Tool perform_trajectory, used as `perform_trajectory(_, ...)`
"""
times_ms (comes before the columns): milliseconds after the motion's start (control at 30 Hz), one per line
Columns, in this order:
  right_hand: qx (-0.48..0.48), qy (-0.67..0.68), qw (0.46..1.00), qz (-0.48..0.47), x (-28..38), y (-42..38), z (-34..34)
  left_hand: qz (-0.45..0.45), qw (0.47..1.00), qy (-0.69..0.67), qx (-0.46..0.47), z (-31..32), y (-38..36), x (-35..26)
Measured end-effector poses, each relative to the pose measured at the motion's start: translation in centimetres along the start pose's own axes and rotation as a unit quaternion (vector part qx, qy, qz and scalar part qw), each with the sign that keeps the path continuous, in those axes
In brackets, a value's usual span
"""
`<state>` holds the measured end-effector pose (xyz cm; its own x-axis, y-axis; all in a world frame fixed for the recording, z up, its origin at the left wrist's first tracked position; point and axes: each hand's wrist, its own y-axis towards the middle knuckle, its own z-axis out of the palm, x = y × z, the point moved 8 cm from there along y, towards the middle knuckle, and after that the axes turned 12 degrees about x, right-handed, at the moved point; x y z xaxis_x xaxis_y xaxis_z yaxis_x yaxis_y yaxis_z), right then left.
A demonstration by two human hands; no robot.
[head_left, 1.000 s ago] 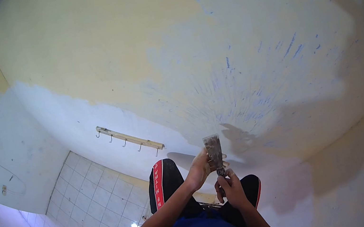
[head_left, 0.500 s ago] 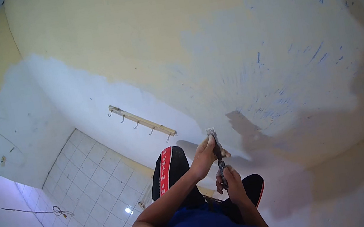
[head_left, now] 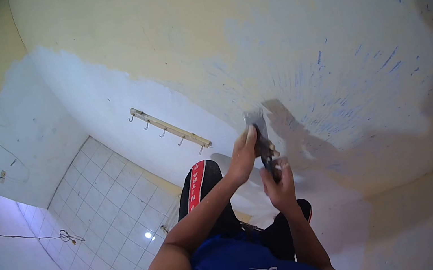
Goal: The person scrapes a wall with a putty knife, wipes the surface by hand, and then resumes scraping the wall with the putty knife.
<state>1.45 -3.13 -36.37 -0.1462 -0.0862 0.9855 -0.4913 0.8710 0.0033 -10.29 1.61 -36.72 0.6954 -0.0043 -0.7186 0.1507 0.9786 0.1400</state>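
A scraper [head_left: 259, 132] with a broad, whitish-smeared blade and a dark handle is held in front of the wall, blade end up in view. Wrapped around the blade's side is my left hand [head_left: 244, 156], its thumb along the flat near the blade edge. My right hand [head_left: 280, 186] is closed on the handle, lower down. Beyond the blade, the wall [head_left: 293, 47] carries pale patches and many short blue streaks. The blade edge overlaps the wall in this view, and the tool's shadow falls just to its right.
A wooden rail with several metal hooks [head_left: 169, 128] is fixed to the wall left of my hands. White floor tiles [head_left: 108, 204] lie below left, with a thin cable [head_left: 30, 252] near them. A knee in black trousers [head_left: 202, 189] is close to my left forearm.
Both hands have moved up and slightly right with the scraper, which is now closer to the blue-streaked area. The view has shifted a little; both hands keep their hold.
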Motion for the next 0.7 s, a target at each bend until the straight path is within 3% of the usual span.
perform_trajectory(33, -0.021, -0.025, 0.998, -0.056, 1.5, 1.0, -0.2, 0.002, 1.0, -0.003, -0.001, 0.2, 0.8, -0.7)
perform_trajectory(100, -0.009, -0.001, 0.999, -0.05, 4.2, 2.8, 0.4, 0.075, 0.997, -0.032, -0.001, 0.3, 2.3, -3.3)
perform_trajectory(200, 0.01, 0.001, 0.998, -0.062, 6.3, 4.4, 1.2, 0.103, 0.994, -0.029, -0.018, 1.0, 3.9, -6.3)
perform_trajectory(467, -0.032, -0.103, 0.99, -0.087, 7.5, 6.7, 1.4, 0.116, 0.99, -0.012, -0.079, 0.9, 6.3, -7.6)
perform_trajectory(533, -0.084, -0.182, 0.967, -0.16, 8.9, 6.3, 1.6, 0.124, 0.988, 0.005, -0.091, 1.0, 6.2, -8.4)
perform_trajectory(633, -0.071, -0.215, 0.96, -0.163, 10.0, 6.6, 2.5, 0.077, 0.993, -0.044, -0.081, 1.2, 5.7, -9.1)
perform_trajectory(700, -0.058, -0.196, 0.968, -0.143, 11.1, 7.5, 3.0, 0.107, 0.989, -0.048, -0.088, 1.1, 5.9, -10.8)
